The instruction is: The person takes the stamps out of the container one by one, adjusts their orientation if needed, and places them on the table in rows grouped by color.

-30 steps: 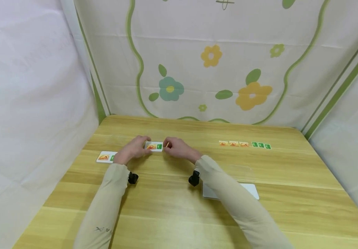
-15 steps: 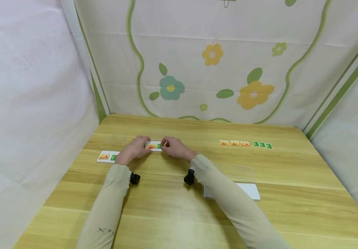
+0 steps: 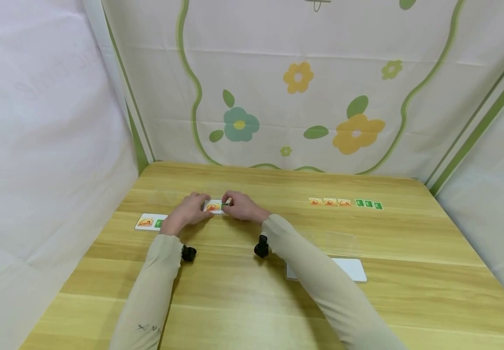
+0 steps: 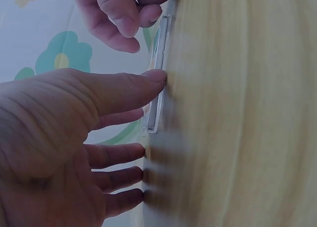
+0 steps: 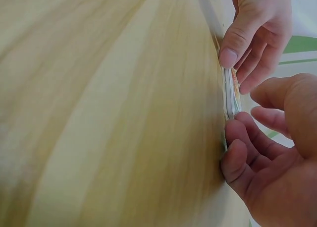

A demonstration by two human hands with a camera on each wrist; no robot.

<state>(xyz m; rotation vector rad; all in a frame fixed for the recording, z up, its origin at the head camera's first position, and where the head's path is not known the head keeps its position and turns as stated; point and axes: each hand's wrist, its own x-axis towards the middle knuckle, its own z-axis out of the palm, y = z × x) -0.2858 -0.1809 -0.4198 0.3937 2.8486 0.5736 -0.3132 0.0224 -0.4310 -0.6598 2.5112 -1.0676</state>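
Observation:
A thin white card [image 3: 207, 205] with an orange picture and a green piece lies toward the back of the table; its layered edge [image 4: 159, 73] shows up close in the left wrist view. My left hand [image 3: 188, 210] holds its left end, thumb on the near edge, index finger at the far edge. At the right end is my right hand [image 3: 244, 206], its fingertips over the green piece and partly covering it. Curled fingers of the right hand [image 5: 282, 157] touch the card's end; whether thumb and index finger pinch something there is hidden.
A similar white card [image 3: 146, 221] lies left, partly behind the left hand. Far right, three orange pieces [image 3: 330, 202] and three green pieces [image 3: 369, 204] form a row. A white plate [image 3: 351, 269] lies under the right forearm, with a clear plastic sheet [image 3: 339, 240] behind it.
My right hand has shifted left, from beside the card's right end to over its green piece. The left hand stays in place on the card.

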